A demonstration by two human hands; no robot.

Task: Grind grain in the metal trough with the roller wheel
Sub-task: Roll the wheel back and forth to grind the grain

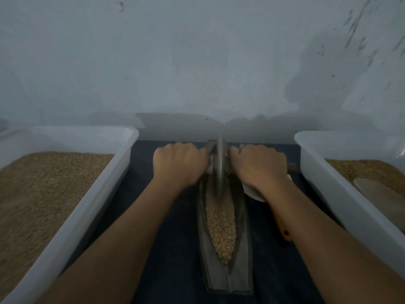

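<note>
The person is working in the middle of the grinding step. The roller wheel is standing upright in the far end of the metal trough, at 12 o'clock from the viewer. The left hand is gripping the axle handle at 9 o'clock of the wheel, and its fingers are clenched around it. The right hand is gripping the handle at 3 o'clock in the same way, and the wooden end of the handle is sticking out past this hand.

The grain is lying along the groove of the trough, from the wheel toward 6 o'clock. It is looking coarse, so I judge the grinding is not finished.

The trough is lying on the dark bench, between two white tubs. The left tub at 9 o'clock is holding much grain, and the right tub at 3 o'clock is holding less.

The next move, I think, is calling for a pull of the wheel toward 6 o'clock, with equal downward pressure from both hands, so the wheel is staying upright in the groove and is not pushing grain over the rim.
</note>
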